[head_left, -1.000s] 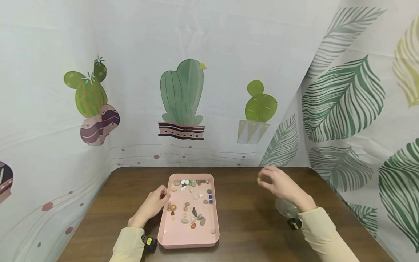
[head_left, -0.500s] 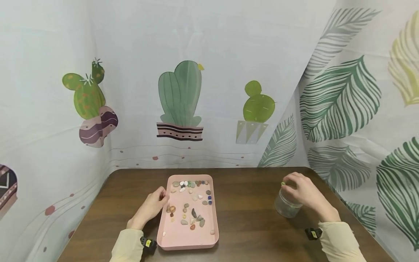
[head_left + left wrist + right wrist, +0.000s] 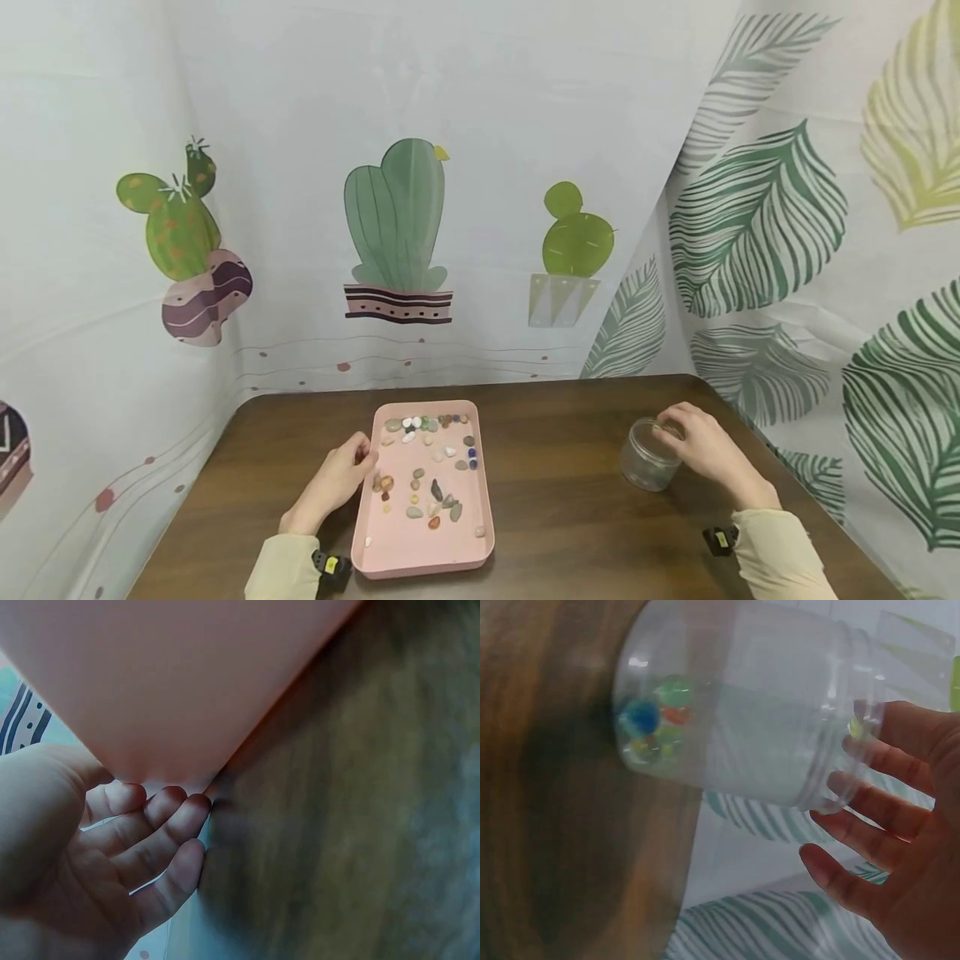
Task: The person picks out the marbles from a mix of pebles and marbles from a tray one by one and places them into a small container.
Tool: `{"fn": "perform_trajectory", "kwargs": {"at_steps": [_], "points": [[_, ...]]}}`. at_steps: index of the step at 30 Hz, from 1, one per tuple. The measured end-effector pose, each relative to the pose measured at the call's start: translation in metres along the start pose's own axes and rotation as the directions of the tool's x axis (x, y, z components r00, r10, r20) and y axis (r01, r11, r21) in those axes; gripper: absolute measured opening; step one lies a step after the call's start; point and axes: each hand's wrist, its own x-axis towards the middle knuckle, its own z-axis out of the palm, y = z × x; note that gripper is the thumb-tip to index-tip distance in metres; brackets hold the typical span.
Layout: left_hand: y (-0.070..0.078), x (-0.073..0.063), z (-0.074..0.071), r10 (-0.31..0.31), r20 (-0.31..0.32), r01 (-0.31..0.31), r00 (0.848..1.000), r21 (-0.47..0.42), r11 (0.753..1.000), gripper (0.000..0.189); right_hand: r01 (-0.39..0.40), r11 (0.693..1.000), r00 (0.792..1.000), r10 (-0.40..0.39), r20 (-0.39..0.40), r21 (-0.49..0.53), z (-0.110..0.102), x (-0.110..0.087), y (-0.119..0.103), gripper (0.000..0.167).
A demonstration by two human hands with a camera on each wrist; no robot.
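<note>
My right hand (image 3: 701, 442) is at the mouth of a clear jar (image 3: 647, 467), pinching a small yellow-green marble (image 3: 856, 726) between thumb and index finger. In the right wrist view the other fingers are spread beside the rim. Several coloured marbles (image 3: 641, 718) lie at the jar's bottom. My left hand (image 3: 337, 479) holds the left edge of a pink tray (image 3: 427, 560), with the thumb at the rim and curled fingertips against the outer wall (image 3: 187, 697). Several pebbles (image 3: 437, 492) and a few blue marbles (image 3: 472, 454) lie in the tray.
The tray and jar stand apart on a dark wooden table (image 3: 555, 500). A white cloth backdrop (image 3: 495, 167) printed with cacti and leaves rises behind and beside the table. Black wrist cameras (image 3: 332, 568) sit below both sleeves.
My right hand has moved right and down with the marble, from beyond the jar to its mouth. The left hand stays at the tray's edge. The head view has shifted slightly.
</note>
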Motion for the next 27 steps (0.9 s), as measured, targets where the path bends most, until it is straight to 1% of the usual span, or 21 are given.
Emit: {"fn": "perform_trajectory", "kwargs": {"at_steps": [4,8,11,18,22,27], "points": [[-0.001,0.0,0.0,0.004,-0.002,-0.004,1.0,0.0,1.0,0.014,-0.017,1.0,1.0,0.017,0.009,0.008,0.005,-0.005,0.005,0.01],[-0.001,0.001,0.0,0.008,-0.001,-0.008,1.0,0.002,1.0,0.014,-0.066,0.997,0.997,0.065,0.041,0.037,0.009,-0.009,0.008,0.011],[-0.002,0.001,0.0,-0.001,0.001,0.001,1.0,0.001,1.0,0.014,-0.1,0.993,0.993,0.096,0.067,0.056,0.013,-0.01,0.009,0.014],[-0.002,0.002,0.0,-0.01,0.004,0.01,1.0,0.001,1.0,0.013,-0.104,0.992,0.994,0.1,0.052,0.071,0.016,-0.012,0.012,0.012],[-0.003,0.002,0.001,-0.015,0.003,0.015,1.0,0.0,1.0,0.013,-0.121,0.989,0.992,0.116,0.056,0.084,0.018,-0.011,0.013,0.012],[-0.003,0.001,0.0,-0.019,0.005,0.019,1.0,-0.006,1.0,0.013,-0.153,0.984,0.986,0.146,0.08,0.095,0.017,-0.012,0.014,0.021]]}}
